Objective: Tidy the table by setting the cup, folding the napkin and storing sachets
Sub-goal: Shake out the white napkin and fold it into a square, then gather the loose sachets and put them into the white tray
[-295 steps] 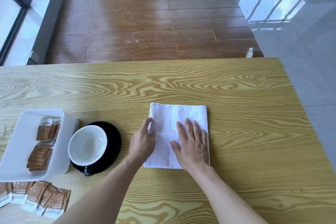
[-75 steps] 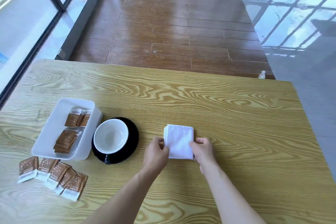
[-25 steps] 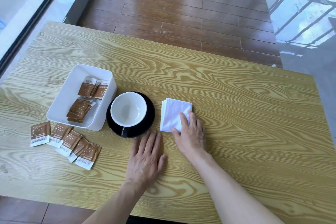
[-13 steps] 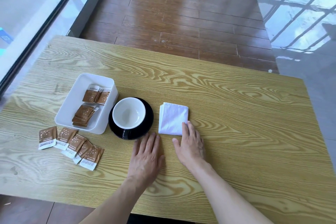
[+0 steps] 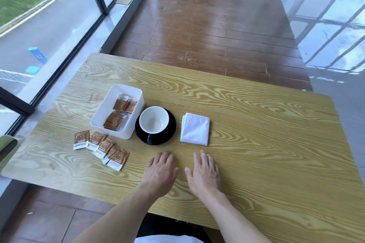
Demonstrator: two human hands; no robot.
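Head view: right hand (image 5: 205, 173) has left the napkin (image 5: 195, 129), now folded right of the cup (image 5: 154, 122). Both hands flat, spread on tabletop (image 5: 266, 144), empty. Loose sachets (image 5: 100, 147) near-left still need storing in tray (image 5: 116, 111), w/ left hand (image 5: 161, 171) closest.

One head-worn view looks forward and down over the table (image 5: 256, 124) from its near edge

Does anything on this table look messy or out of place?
Yes: five brown sachets lie fanned loose on the table, just outside the white tray that holds others like them. The cup sits upright on its black saucer and the napkin is neatly folded. Nothing looks spilled.
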